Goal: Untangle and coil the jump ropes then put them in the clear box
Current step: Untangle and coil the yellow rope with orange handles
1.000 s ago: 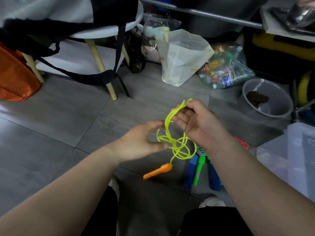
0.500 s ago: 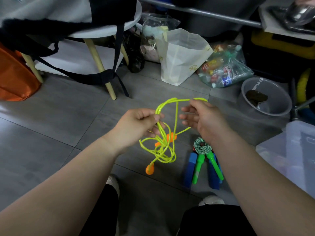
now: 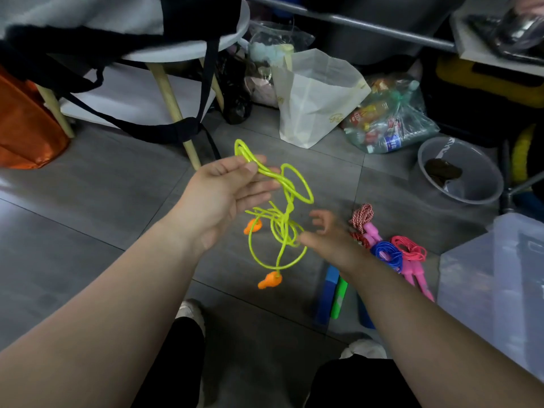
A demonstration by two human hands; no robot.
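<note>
A tangled yellow-green jump rope (image 3: 279,222) with two orange handles (image 3: 270,280) hangs in the air above the grey floor. My left hand (image 3: 223,195) pinches its upper loops between thumb and fingers. My right hand (image 3: 326,237) is lower, to the right of the dangling loops, fingers apart and thumb at the rope. On the floor to the right lie several other ropes: a red-white one (image 3: 362,214), a blue coil (image 3: 387,254) and a pink one (image 3: 410,250) with pink handles, plus blue and green handles (image 3: 332,293). The clear box (image 3: 494,290) stands at the right edge.
A white stool with wooden legs (image 3: 173,107) and black straps stands behind. An orange bag (image 3: 23,128) is at the left. A white bag (image 3: 312,95), a bag of bottles (image 3: 388,119) and a grey bowl (image 3: 482,175) line the back right. My shoes (image 3: 191,313) are below.
My left hand rose with the upper loops of the yellow-green rope. My right hand let go of the top and dropped to the lower loops, uncovering the ropes on the floor.
</note>
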